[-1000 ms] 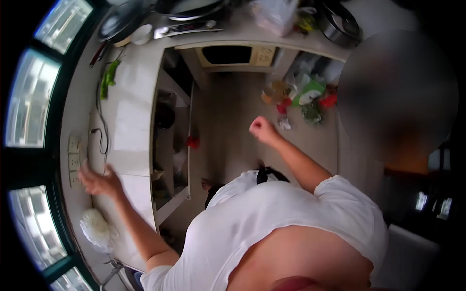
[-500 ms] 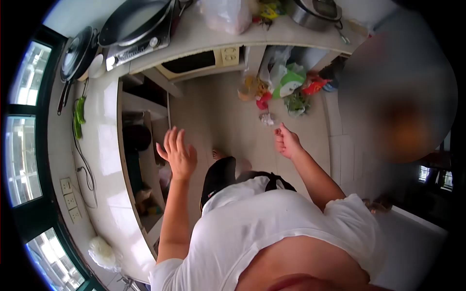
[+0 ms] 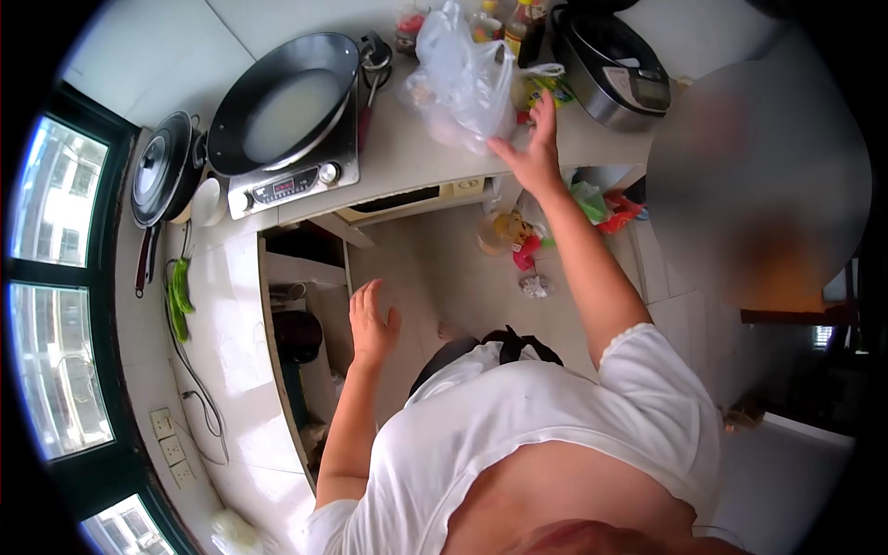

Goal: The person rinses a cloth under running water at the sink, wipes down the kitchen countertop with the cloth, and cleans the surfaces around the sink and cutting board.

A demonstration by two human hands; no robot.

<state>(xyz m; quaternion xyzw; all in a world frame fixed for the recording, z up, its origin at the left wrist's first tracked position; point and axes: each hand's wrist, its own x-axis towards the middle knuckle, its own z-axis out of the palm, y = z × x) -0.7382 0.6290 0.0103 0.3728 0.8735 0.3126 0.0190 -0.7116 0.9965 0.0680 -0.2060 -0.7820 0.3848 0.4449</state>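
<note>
Black wok (image 3: 287,116) on the hob (image 3: 301,185), with cloudy, pale liquid across its bottom. To the left, a lidded pan (image 3: 163,171), contents hidden, and close by a white bowl (image 3: 209,202), contents unclear. Over to the right, a steel rice cooker (image 3: 618,79) with a dark, shadowed top, and just left of it several bottles (image 3: 525,28) against the wall, some with dark liquid inside.

Between wok and rice cooker, on the counter (image 3: 393,166), a bag (image 3: 462,79): thin, whitish, see-through plastic, creased all over and bunched to a peak, with rounded pinkish shapes dimly visible low down.

Right hand (image 3: 536,153) stretched forward at the end of a nearly straight arm, by the bag's lower right side; open, thumb and forefinger wide apart, apparently with nothing in its hold. Cannot tell whether touching the plastic or just beside it.

Left hand (image 3: 372,326) well apart from the bag, raised above the floor (image 3: 407,277) near the shelves (image 3: 319,296); elbow bent, fingers up and close together, thumb out to the side, open and empty.
</note>
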